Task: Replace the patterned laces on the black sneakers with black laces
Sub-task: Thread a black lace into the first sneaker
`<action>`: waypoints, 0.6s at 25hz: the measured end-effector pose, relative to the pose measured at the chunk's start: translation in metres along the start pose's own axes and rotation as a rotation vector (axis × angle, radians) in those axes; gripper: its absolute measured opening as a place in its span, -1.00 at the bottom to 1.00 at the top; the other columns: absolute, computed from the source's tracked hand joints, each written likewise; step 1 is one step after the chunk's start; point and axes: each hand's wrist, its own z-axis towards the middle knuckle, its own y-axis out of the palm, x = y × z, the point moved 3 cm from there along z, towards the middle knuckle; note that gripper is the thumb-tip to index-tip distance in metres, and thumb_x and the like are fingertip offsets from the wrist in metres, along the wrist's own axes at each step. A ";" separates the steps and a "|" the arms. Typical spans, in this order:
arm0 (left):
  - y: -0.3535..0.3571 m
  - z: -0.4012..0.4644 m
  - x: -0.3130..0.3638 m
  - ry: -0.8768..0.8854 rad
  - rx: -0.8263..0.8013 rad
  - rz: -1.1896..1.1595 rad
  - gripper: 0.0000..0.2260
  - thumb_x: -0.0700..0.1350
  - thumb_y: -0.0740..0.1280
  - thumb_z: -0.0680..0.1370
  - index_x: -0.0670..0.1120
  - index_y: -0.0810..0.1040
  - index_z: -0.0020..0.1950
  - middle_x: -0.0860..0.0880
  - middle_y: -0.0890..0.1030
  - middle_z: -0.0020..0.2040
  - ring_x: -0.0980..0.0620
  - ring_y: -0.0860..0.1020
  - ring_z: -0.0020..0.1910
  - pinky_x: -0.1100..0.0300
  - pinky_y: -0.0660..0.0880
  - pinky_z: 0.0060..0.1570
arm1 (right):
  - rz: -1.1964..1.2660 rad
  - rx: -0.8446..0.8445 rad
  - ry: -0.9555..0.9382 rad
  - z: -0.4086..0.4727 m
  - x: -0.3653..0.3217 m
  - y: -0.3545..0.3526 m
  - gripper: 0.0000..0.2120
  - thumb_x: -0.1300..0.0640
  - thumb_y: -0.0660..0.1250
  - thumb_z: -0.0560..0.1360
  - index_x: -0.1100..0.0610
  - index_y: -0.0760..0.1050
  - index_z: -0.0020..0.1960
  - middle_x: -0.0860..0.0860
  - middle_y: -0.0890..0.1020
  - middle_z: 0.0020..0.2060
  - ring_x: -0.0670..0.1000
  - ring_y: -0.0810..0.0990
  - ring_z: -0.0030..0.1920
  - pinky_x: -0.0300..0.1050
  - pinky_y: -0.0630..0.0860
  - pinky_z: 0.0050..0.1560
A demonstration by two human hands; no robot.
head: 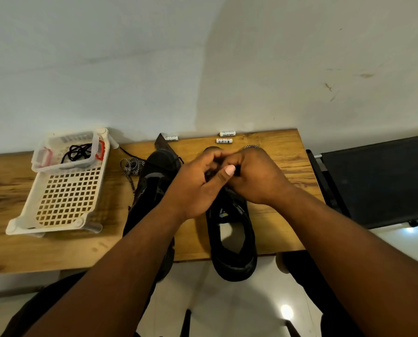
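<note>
Two black sneakers lie on the wooden table (281, 215), toes pointing away from me. The left sneaker (152, 188) has no hands on it. Over the lace area of the right sneaker (234, 239), my left hand (198, 186) and my right hand (254, 176) are pressed together, fingers curled; what they pinch is hidden. A bit of patterned lace (250, 146) peeks out beyond my right hand. Another patterned lace (131, 166) lies bunched beside the left sneaker's toe. A black lace (78, 152) is coiled in a clear box (98, 147).
The clear box stands in a white perforated basket (64, 198) at the table's left. Three small white cylinders (225, 137) lie by the wall. A dark chair (378, 181) stands to the right. The right sneaker's heel overhangs the table's front edge.
</note>
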 end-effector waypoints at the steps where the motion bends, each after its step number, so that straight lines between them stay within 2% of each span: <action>1: -0.005 0.002 -0.006 -0.027 0.016 0.099 -0.79 0.08 0.35 0.64 0.01 0.63 0.18 0.05 0.71 -0.04 0.18 0.67 -0.17 0.20 0.61 -0.17 | 0.022 0.009 0.041 0.000 0.003 -0.003 -0.92 0.13 0.49 0.48 0.00 0.70 -0.18 -0.11 0.70 -0.30 -0.12 0.66 -0.28 0.01 0.66 -0.19; 3: -0.015 0.005 -0.017 -0.077 0.011 0.201 -0.84 0.06 0.39 0.62 0.02 0.69 -0.01 0.03 0.72 -0.17 0.06 0.68 -0.21 0.01 0.65 -0.11 | 0.046 -0.037 0.083 0.001 0.005 -0.004 -0.94 0.06 0.53 0.50 0.01 0.70 -0.15 -0.12 0.69 -0.29 -0.14 0.64 -0.29 -0.06 0.65 -0.20; 5: -0.020 0.006 -0.022 -0.120 0.023 0.162 -0.87 0.01 0.43 0.60 0.02 0.70 -0.11 0.01 0.72 -0.21 -0.02 0.68 -0.20 -0.04 0.66 -0.09 | 0.058 -0.083 0.077 0.002 0.006 -0.004 -0.92 0.04 0.51 0.52 0.02 0.70 -0.12 -0.12 0.69 -0.28 -0.15 0.63 -0.28 -0.14 0.60 -0.21; 8: -0.018 0.006 -0.029 -0.173 0.130 0.156 -0.94 -0.08 0.50 0.55 0.04 0.71 -0.11 0.08 0.71 -0.22 0.14 0.67 -0.21 0.20 0.64 -0.16 | 0.055 -0.085 0.173 0.001 0.015 -0.007 -0.95 0.07 0.47 0.56 0.04 0.69 -0.02 -0.11 0.70 -0.18 -0.14 0.65 -0.17 -0.14 0.58 -0.10; 10: -0.014 0.004 -0.036 -0.177 0.153 0.217 -0.92 -0.09 0.50 0.55 0.10 0.71 -0.10 0.14 0.70 -0.21 0.25 0.65 -0.20 0.38 0.53 -0.18 | -0.048 -0.170 0.292 -0.004 0.019 0.000 -0.77 -0.05 0.55 0.47 0.02 0.63 0.03 -0.08 0.67 -0.14 -0.08 0.65 -0.11 -0.11 0.58 -0.08; 12: -0.004 0.000 -0.040 -0.159 0.114 0.286 -0.95 -0.06 0.49 0.56 0.09 0.73 -0.05 0.18 0.70 -0.17 0.29 0.64 -0.17 0.39 0.53 -0.15 | -0.206 -0.271 0.371 -0.008 0.019 0.010 -0.58 -0.18 0.60 0.35 -0.01 0.58 0.07 -0.08 0.64 -0.11 -0.05 0.63 -0.08 -0.08 0.60 -0.06; 13: 0.001 -0.001 -0.040 -0.136 0.114 0.316 -0.96 -0.06 0.49 0.56 0.07 0.75 -0.03 0.18 0.71 -0.16 0.29 0.64 -0.18 0.36 0.56 -0.14 | -0.247 -0.278 0.389 -0.007 0.017 0.012 -0.57 -0.18 0.60 0.33 0.01 0.59 0.06 -0.07 0.65 -0.11 -0.04 0.63 -0.09 -0.06 0.62 -0.04; 15: 0.008 -0.003 -0.041 -0.099 0.155 0.346 -0.94 -0.07 0.49 0.55 0.04 0.77 -0.02 0.17 0.71 -0.18 0.27 0.64 -0.20 0.32 0.59 -0.15 | -0.245 -0.245 0.412 -0.005 0.017 0.009 -0.70 -0.11 0.57 0.38 0.03 0.69 0.03 -0.05 0.70 -0.12 -0.06 0.65 -0.11 -0.06 0.64 -0.04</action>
